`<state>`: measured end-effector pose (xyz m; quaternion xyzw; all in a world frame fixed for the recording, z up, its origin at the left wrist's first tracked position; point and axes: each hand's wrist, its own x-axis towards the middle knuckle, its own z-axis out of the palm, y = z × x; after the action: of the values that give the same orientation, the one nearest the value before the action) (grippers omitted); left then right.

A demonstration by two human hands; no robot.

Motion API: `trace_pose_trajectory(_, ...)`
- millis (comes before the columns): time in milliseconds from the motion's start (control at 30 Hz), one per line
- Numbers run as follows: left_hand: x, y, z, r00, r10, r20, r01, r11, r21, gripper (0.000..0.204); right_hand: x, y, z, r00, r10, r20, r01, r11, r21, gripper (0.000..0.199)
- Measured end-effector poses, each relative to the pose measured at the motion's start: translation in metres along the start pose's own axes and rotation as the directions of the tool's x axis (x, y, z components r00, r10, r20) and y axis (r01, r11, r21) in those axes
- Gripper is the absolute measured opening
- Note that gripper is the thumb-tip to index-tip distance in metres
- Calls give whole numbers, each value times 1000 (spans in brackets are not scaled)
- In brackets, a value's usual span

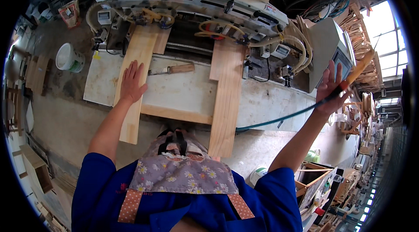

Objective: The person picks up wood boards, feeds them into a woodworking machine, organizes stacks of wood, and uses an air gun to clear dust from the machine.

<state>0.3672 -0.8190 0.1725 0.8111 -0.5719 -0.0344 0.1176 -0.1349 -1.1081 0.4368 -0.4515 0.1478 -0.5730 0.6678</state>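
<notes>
My left hand (132, 84) lies flat, fingers stretched, on a long pale wooden board (128, 120) whose far end runs under the machine (192, 3). Off to the right, my raised right hand (330, 90) holds an orange air blow gun (360, 68) with a thin nozzle; several of its fingers point up beside a control screen (341, 64). From the gun a teal hose (279, 120) trails back to the worktable. Between the boards rests a flat-bladed scraper (180, 69) with a wooden handle. A second wooden board (226, 109) reaches from the machine's right side past the table's front edge.
Hoses and small gauges (279, 50) line the machine's front. A wooden rail (176, 114) runs along the near edge of the white worktable (174, 94). On the floor stand a white bucket (70, 58) at left and an open wooden box (312, 177) at lower right.
</notes>
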Motion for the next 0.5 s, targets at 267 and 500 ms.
trace_pose_trajectory(267, 4, 0, 0, 1000, -8, 8, 8, 1000, -24, 78, -144, 65, 20, 804, 486, 343, -541, 837, 83, 53)
trace_pose_trajectory(500, 3, 21, -15, 986, 77, 151, -121, 944, 308, 69, -221, 97, 35, 501, 666, -553, -747, 10, -664, 29)
